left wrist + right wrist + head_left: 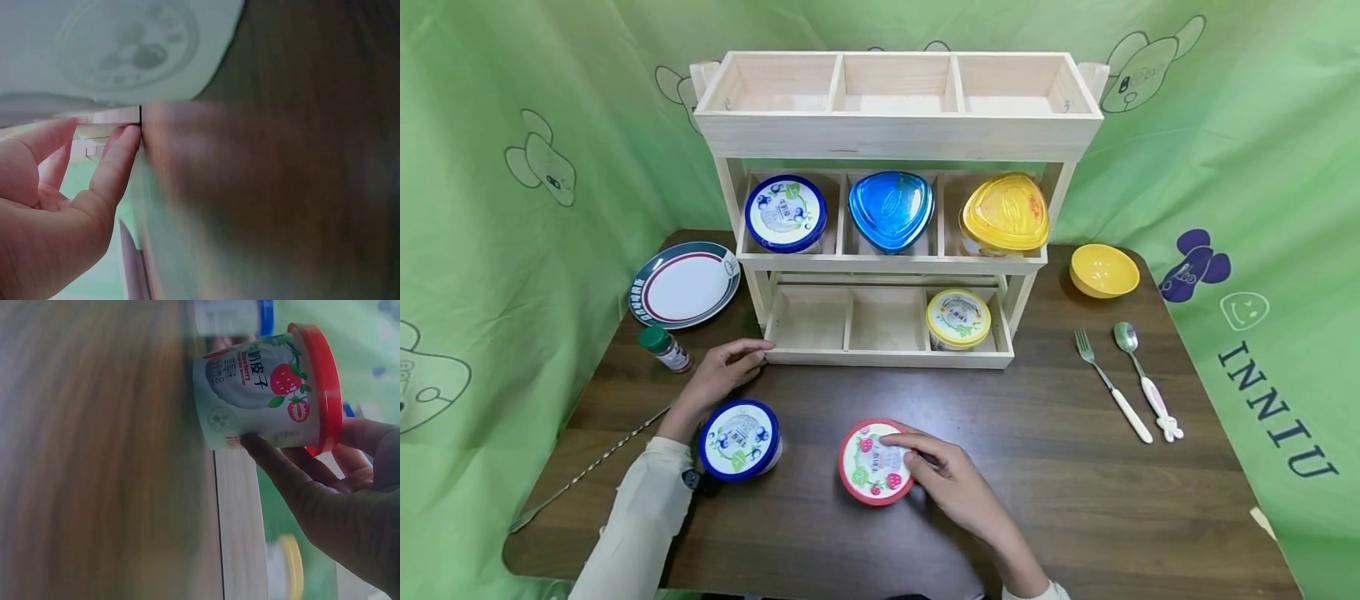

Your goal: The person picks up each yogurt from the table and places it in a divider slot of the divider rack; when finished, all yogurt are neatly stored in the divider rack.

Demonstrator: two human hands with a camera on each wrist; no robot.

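My right hand (951, 483) grips a tub with a red lid (872, 467) and strawberry pictures over the middle of the table. In the right wrist view, one finger lies along the side of this strawberry tub (262, 394) and others reach its red rim. At the front left corner of the wooden rack (887, 358), the fingertips of my left hand (722, 379) touch the lowest tray. The left wrist view shows that hand's fingers (115, 165) against the pale wood. A tub with a blue lid (737, 437) and blueberry pictures stands beside my left forearm.
On the middle shelf are blue-lidded (786, 212), blue triangular-lidded (891, 210) and yellow triangular-lidded (1007, 211) tubs; a yellow-lidded tub (958, 318) sits below. Plate (685, 283) and green-capped bottle (666, 348) are left; yellow bowl (1103, 271), fork (1108, 383) and spoon (1146, 379) right.
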